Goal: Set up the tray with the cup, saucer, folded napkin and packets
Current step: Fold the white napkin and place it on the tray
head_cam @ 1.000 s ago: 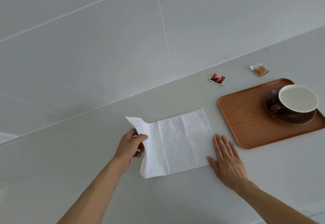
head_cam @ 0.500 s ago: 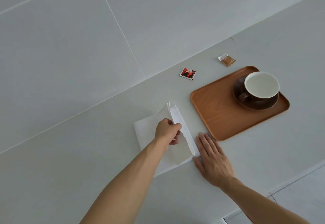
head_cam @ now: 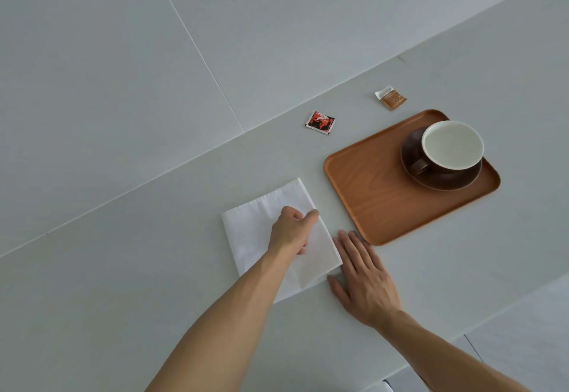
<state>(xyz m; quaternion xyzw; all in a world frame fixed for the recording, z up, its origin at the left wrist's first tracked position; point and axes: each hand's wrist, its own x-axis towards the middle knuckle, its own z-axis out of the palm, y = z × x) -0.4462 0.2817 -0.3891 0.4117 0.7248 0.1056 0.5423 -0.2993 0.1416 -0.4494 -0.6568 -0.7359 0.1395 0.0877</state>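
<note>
Napkin (head_cam: 264,231), folded on the counter (head_cam: 154,268) beside the tray (head_cam: 369,194), is pressed flat by a left hand (head_cam: 291,231) with curled fingers while the right hand (head_cam: 363,277), fingers spread, pins its edge, apparently to set the crease.

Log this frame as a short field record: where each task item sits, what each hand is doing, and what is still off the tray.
tray: on the counter, right of the napkin
cup: on the saucer, at the tray's far right end
napkin: folded over, flat on the counter, off the tray
red packet: on the counter, beyond the tray
brown packet: on the counter, beyond the tray
left hand: on the napkin, pinching its top layer
right hand: flat, at the napkin's right edge
still off tray: napkin, both packets
</note>
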